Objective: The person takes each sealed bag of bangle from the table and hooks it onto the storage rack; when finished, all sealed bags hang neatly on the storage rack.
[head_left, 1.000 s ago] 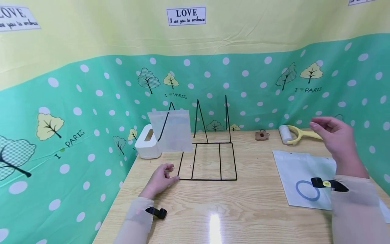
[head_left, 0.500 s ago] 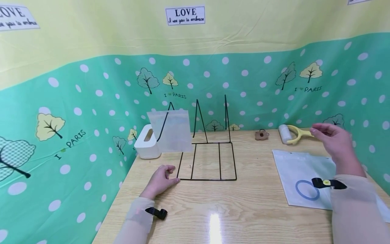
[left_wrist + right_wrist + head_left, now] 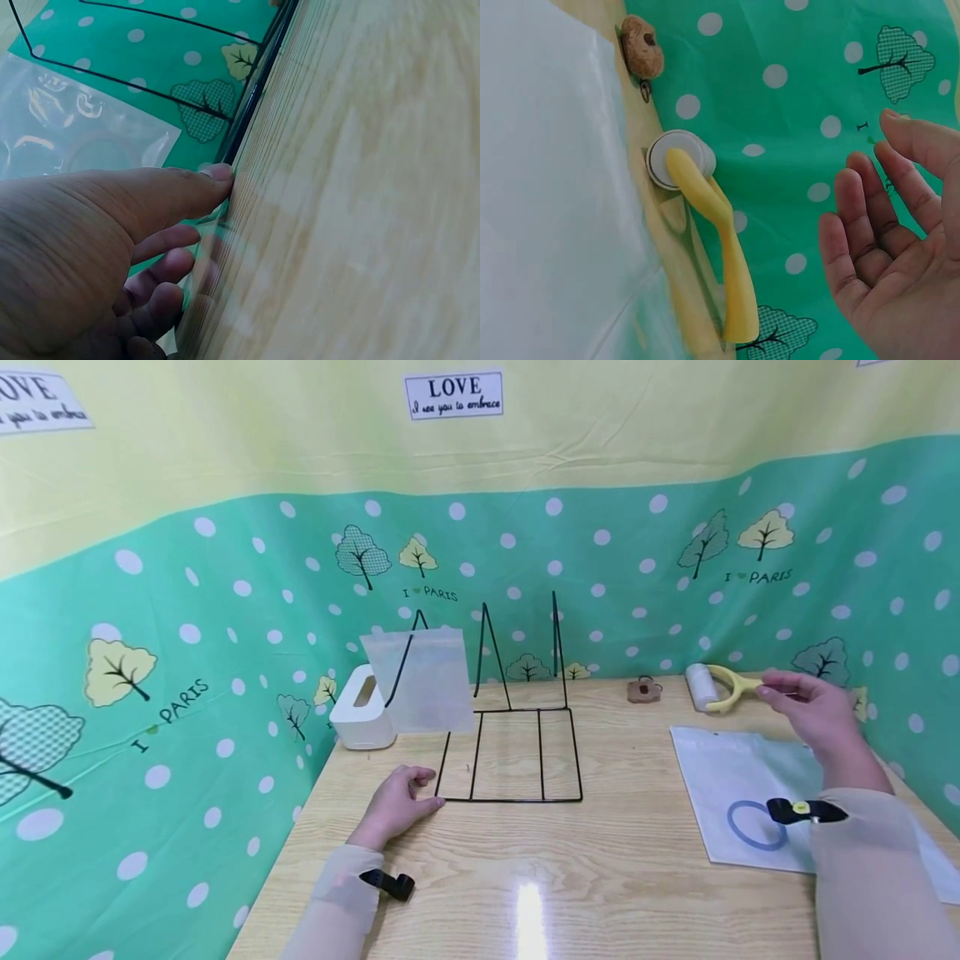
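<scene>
Tabletop: rack at centre, roller far right

The left hand, fingers relaxed, touches its thumb to the rack's near-left corner. The roller lies just left of the right hand, the closer one; its long axis runs left to right, handle toward the fingers. That hand, loosely curved, grips nothing; it sits lower than a second ago.

A black wire rack stands left of a yellow-handled white roller.
</scene>
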`<state>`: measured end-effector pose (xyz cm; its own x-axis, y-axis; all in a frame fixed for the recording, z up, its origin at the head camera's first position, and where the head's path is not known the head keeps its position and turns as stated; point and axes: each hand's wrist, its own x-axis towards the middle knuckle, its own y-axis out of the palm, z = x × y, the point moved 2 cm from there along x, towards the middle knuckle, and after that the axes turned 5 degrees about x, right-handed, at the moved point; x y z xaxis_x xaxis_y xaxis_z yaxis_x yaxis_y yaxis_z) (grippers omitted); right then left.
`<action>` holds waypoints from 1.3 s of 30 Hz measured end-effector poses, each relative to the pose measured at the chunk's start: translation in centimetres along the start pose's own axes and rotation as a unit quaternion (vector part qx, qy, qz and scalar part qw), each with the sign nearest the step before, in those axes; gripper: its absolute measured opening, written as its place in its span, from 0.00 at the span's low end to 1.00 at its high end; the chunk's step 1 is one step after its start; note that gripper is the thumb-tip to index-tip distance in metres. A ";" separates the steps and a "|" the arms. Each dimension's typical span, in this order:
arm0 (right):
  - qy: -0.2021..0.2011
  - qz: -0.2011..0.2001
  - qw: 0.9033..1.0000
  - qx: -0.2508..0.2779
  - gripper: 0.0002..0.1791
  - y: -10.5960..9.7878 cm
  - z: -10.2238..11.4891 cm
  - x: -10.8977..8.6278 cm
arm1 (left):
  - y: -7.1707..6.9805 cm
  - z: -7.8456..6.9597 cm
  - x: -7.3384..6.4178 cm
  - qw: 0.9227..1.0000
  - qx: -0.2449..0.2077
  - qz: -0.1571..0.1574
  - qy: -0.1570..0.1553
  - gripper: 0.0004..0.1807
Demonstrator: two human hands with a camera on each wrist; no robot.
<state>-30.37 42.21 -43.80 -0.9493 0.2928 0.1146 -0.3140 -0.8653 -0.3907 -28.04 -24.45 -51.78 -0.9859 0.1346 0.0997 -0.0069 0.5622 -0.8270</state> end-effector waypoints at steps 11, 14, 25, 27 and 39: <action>-0.004 0.045 0.995 -0.084 0.42 0.2 -1.0 0.5 | 0.0 0.0 0.3 1.000 0.001 0.002 0.002 0.24; -0.016 0.072 0.991 -0.114 0.42 0.0 -1.1 0.8 | -0.2 -0.3 0.2 1.000 0.000 0.004 0.002 0.24; -0.029 0.199 0.965 -0.168 0.33 0.2 -3.9 3.5 | -0.1 -0.4 0.2 1.000 -0.002 0.008 0.000 0.23; -0.024 0.206 0.964 -0.166 0.32 0.4 -4.7 3.8 | -0.1 -0.4 0.2 1.000 -0.002 0.007 0.000 0.23; 0.012 0.209 0.964 -0.166 0.39 1.6 -5.8 3.5 | -0.2 -0.4 0.1 1.000 -0.005 0.004 0.005 0.23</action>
<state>-34.13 44.27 -49.32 -0.9899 -0.0396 -0.1363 0.1216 -0.7326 -0.6697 -28.05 -24.24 -51.45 -0.9841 0.1476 0.0985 0.0030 0.5688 -0.8225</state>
